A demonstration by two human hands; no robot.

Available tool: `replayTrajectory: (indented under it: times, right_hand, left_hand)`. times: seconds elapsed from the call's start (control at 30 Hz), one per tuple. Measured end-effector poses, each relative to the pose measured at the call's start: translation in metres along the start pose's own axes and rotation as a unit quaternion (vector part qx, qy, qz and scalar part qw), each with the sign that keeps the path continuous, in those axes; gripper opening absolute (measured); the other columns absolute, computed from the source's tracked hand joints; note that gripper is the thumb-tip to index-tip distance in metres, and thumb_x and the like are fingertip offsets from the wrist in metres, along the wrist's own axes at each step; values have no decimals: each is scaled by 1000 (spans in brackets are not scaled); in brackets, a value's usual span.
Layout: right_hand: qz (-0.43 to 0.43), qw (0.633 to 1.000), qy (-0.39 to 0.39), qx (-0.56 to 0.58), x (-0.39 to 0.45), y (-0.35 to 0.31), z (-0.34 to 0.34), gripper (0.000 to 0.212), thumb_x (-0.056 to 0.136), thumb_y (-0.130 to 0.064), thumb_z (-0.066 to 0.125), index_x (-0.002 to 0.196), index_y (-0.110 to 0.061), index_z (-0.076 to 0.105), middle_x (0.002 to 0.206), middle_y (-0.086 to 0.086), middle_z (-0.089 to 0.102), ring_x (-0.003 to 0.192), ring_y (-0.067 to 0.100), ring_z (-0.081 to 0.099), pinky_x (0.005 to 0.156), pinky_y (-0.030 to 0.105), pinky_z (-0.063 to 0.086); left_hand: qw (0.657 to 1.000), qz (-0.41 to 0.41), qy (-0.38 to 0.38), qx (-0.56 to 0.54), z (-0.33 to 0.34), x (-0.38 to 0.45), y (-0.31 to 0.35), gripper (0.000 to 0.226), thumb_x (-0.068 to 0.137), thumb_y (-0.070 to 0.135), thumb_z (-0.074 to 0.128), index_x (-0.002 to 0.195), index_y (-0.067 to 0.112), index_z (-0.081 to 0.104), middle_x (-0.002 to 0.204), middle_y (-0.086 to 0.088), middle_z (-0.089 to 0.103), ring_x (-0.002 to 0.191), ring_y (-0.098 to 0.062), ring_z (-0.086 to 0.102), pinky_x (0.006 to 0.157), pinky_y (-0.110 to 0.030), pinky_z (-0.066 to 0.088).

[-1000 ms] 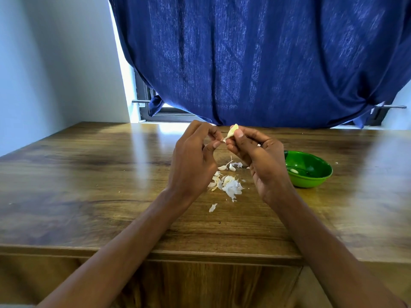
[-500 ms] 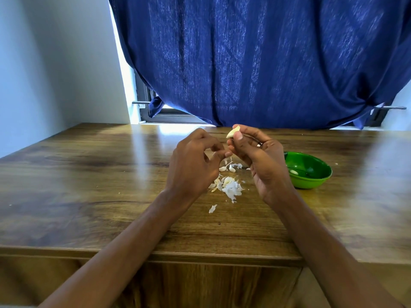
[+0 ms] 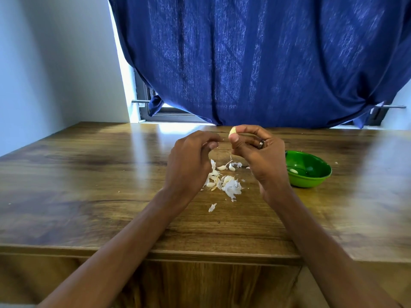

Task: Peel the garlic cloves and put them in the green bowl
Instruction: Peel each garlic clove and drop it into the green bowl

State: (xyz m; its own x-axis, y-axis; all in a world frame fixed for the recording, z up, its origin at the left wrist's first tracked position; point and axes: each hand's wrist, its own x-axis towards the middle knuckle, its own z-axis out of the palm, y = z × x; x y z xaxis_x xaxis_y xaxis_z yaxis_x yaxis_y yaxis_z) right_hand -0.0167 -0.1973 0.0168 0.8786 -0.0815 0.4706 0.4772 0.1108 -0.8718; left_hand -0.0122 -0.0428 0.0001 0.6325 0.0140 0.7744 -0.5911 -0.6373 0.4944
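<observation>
The left hand [image 3: 189,161] has drawn away from the garlic clove [image 3: 232,131], fingers curled, pinching a skin scrap. The right hand [image 3: 260,156] pinches the clove above the table [image 3: 89,174], left of the green bowl [image 3: 311,174].

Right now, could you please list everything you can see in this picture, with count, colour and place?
garlic clove: one, pale yellow, pinched in the right hand above the table
loose cloves and skins: a small heap, white, on the table between the hands
green bowl: one, on the table right of the right hand
peeled clove: one, white, inside the bowl
table: one, brown wood
curtain: one, dark blue, behind the table
window frame: dark, showing below the curtain's left edge
wall: pale, at left
ring: one, dark, on a right-hand finger
left hand: fingers curled; whether they pinch a skin is unclear
right hand: pinching the clove
</observation>
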Motion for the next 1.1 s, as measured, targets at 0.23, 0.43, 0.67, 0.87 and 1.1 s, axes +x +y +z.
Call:
replayTrajectory:
  times: [0.23, 0.43, 0.67, 0.87, 1.1]
  right_hand:
    - [2, 997, -34, -67, -2, 3, -1, 21, 77, -11, 82, 97, -14, 77, 92, -2, 79, 87, 10, 75, 76, 23, 60]
    - [26, 997, -57, -33, -1, 2, 0, 22, 80, -4, 78, 102, -9, 75, 95, 3, 78, 88, 16, 76, 74, 24, 60]
    - [49, 996, -71, -11, -1, 2, 2, 16, 84, -6, 75, 100, -7, 75, 89, 9, 78, 77, 15, 75, 69, 21, 58]
    - [53, 994, -90, -19, -2, 1, 2, 16, 85, -4, 73, 101, -3, 75, 90, 12, 77, 75, 14, 74, 70, 21, 58]
    - [40, 995, -88, -30, -4, 1, 3, 10, 83, -5, 76, 92, -10, 74, 82, 8, 77, 72, 13, 74, 67, 20, 58]
  left_hand:
    - [981, -73, 14, -180, -3, 0, 13, 11, 93, 14, 73, 104, 13, 76, 94, 6, 76, 47, -16, 68, 37, -25, 47]
    - [965, -123, 38, -229, -5, 3, 10, 6, 86, 11, 80, 91, 10, 78, 84, 3, 77, 43, -21, 64, 38, -30, 45]
    - [932, -158, -15, -326, -5, 5, 14, 16, 91, -1, 71, 99, 11, 65, 90, -1, 69, 40, -13, 52, 35, -22, 38]
    - [926, -162, -48, -337, -4, 5, 11, 16, 95, -5, 63, 99, 9, 56, 92, -6, 62, 41, -10, 47, 35, -23, 41]
    - [928, -167, -57, -329, -4, 5, 12, 15, 98, -5, 59, 97, 6, 49, 87, 0, 63, 41, -9, 44, 35, -23, 41]
